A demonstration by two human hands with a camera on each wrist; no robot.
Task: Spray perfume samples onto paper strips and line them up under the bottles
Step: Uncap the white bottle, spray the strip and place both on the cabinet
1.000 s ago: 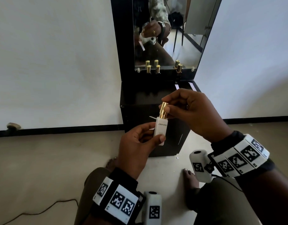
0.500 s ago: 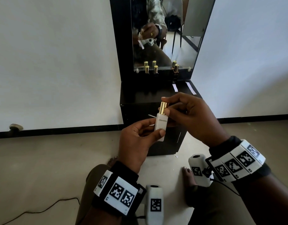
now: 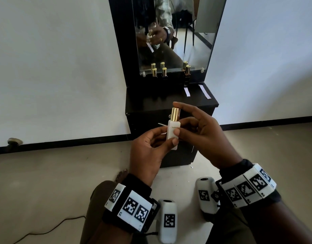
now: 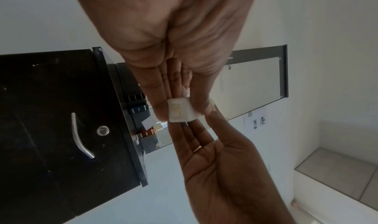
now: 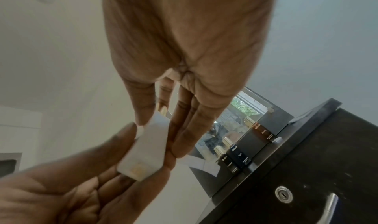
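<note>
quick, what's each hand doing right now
Left hand: holds the white bottle by its lower body.
Right hand: thumb and fingers on the same bottle, index finger raised over the gold cap.

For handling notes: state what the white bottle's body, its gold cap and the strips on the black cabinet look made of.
White bottle body: opaque, smooth, glass or plastic, unclear. Gold cap: mirror-bright highlights, metal or metallised plastic. White strips: flat, thin, matte, apparently paper.

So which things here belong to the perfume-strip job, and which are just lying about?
Job:
white bottle, held by left hand and right hand
three dark bottles at the mirror
two paper strips on the cabinet

Lying about:
cable
round floor fitting
</note>
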